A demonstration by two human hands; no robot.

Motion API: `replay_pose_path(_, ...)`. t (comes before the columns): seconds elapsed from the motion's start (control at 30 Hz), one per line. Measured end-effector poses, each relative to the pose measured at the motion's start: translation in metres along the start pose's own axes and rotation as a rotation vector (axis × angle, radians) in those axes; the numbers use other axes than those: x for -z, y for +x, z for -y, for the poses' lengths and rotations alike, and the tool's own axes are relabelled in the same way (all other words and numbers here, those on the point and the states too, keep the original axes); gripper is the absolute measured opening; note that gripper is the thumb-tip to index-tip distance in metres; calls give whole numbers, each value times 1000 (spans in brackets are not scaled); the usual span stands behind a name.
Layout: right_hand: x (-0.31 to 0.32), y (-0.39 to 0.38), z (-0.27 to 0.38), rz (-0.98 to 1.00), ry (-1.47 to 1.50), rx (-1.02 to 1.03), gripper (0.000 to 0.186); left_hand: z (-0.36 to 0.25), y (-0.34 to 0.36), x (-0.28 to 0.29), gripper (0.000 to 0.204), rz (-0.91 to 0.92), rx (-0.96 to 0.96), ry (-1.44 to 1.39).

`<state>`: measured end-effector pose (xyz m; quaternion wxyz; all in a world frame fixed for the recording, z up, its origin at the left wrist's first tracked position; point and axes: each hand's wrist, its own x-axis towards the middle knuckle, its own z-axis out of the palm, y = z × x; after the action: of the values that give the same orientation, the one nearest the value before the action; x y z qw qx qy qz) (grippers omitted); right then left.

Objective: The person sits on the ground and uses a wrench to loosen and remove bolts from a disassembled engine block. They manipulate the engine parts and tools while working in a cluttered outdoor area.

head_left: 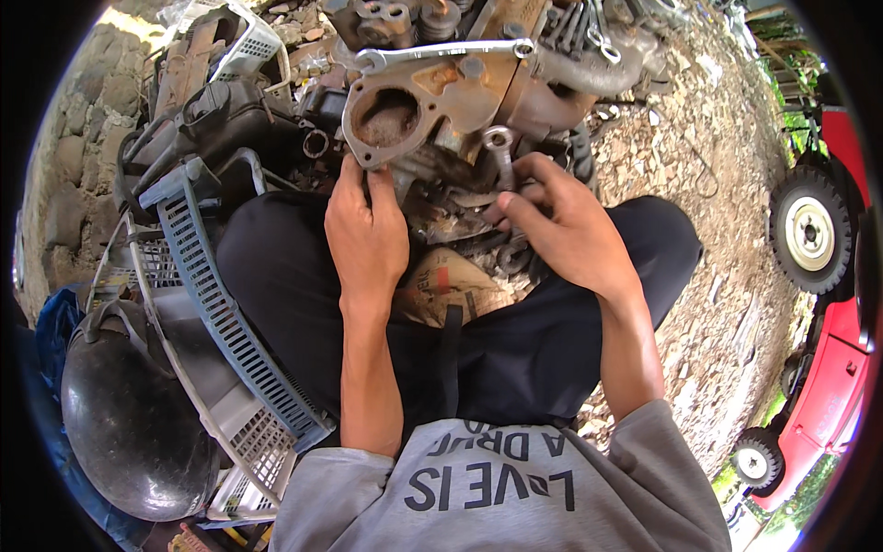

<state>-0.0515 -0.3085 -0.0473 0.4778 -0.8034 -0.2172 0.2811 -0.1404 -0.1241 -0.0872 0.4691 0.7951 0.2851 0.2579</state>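
Observation:
A rusty cast metal housing (474, 106) with a large round opening faces me. My left hand (366, 235) reaches up to the lower left corner of its flange. Its thumb and fingers are closed near the bolt hole there; what they pinch is hidden under the edge. Below the housing's right side, my right hand (572, 225) is closed around a ring-ended wrench (498, 147), whose ring points up and away from me. Across the top of the housing lies a long silver combination wrench (441, 53).
More wrenches (602, 41) lie at the far right of the parts. On my left are a blue-grey slotted plastic piece (207, 267), a white plastic crate (253, 451) and a black helmet (129, 414). Stony ground (699, 359) and a red vehicle (842, 368) are to my right.

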Motion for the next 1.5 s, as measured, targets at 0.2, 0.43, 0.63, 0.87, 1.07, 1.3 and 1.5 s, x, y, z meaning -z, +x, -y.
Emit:
replay_pose_path(0.2,-24,6,-7,-179,-226,438,20,7,5,8,31,83,170,-171)
replay_pose_path(0.43,-11,2,4,-188,155,124,21,19,10,10,31,0,265,-343)
replay_pose_path(0.63,8,-19,22,23,382,-24,25,10,5,12,34,48,214,-226)
replay_pose_path(0.87,1,-14,-3,148,548,26,32,6,-3,17,32,112,188,-79)
replay_pose_path(1.07,-25,-28,-7,-88,94,301,27,14,2,22,22,129,92,-175)
replay_pose_path(1.3,-47,-13,-25,-163,-168,343,15,11,2,18,23,71,142,-320)
replay_pose_path(1.5,-63,-3,-30,-226,-249,291,16,11,0,14,28,20,94,-222)
